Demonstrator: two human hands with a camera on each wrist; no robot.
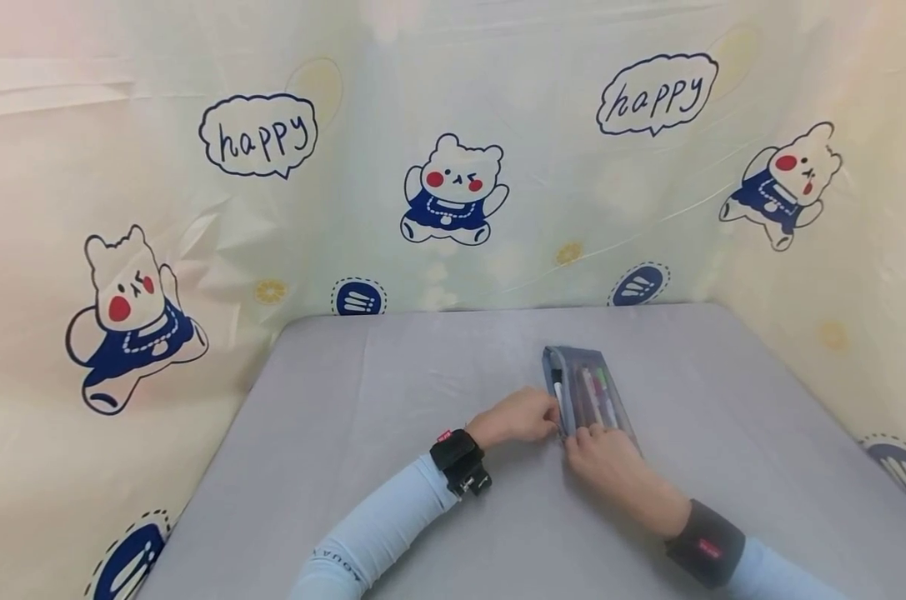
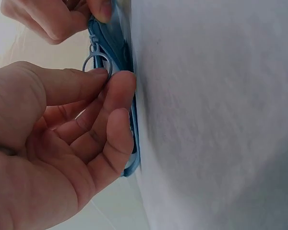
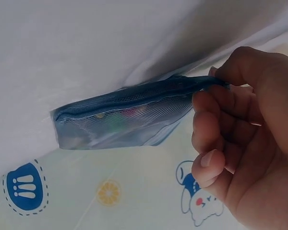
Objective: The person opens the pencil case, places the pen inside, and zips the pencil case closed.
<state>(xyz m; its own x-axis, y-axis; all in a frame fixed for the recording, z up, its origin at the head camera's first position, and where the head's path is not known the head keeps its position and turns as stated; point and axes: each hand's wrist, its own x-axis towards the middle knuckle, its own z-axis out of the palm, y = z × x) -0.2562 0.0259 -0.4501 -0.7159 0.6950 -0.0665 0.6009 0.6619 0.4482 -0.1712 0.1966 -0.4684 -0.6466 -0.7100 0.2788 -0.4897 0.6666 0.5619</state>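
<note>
A blue mesh pencil case (image 1: 578,360) lies on the table, its long side running away from me. Through its see-through face show several pens (image 1: 592,392); a white marker with a black cap (image 1: 558,385) is visible along its left side. My left hand (image 1: 526,414) pinches the ring-shaped zipper pull (image 2: 94,53) between thumb and forefinger at the case's near left corner. My right hand (image 1: 616,468) grips the near end of the case, thumb and fingers on its edge in the right wrist view. How far the zip is undone cannot be told.
A grey cloth covers the table (image 1: 392,375). Behind and at both sides hangs a pale curtain (image 1: 535,83) printed with bears and the word "happy". Both wrists wear black straps (image 1: 706,543) over light blue sleeves (image 1: 392,521).
</note>
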